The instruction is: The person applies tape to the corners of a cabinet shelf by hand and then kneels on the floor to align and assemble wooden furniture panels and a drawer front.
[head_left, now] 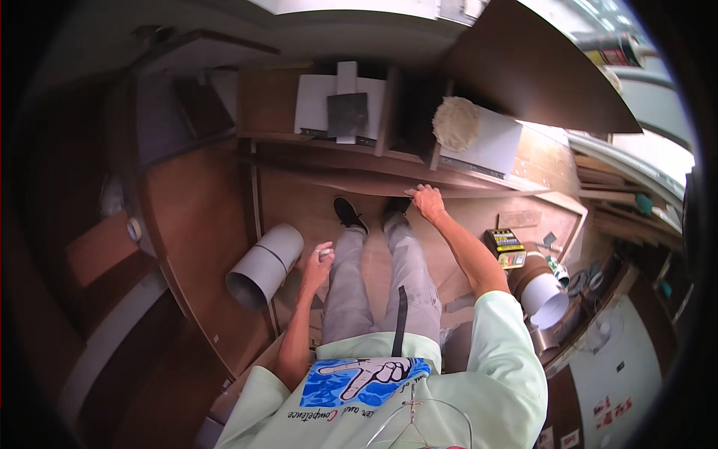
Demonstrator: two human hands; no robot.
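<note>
In front of my feet, a long thin brown panel [351,179] stretches from side to side, with its near edge facing me. My right hand [428,203] reaches forward to that edge, and its fingers are bent over it. My left hand [319,260] is held low beside my left leg, away from the panel. Its fingers are curled in; a small pale spot shows at them, too small to name. Close to the left hand lies a large grey cylinder [265,266] with a dark open end.
Beyond the panel are wooden compartments with a white board [310,101], a dark square piece [348,114] and a round cream-coloured object [456,123]. A large brown board [523,71] leans at upper right. A black-and-yellow box [503,243] and a white pipe [544,299] lie right.
</note>
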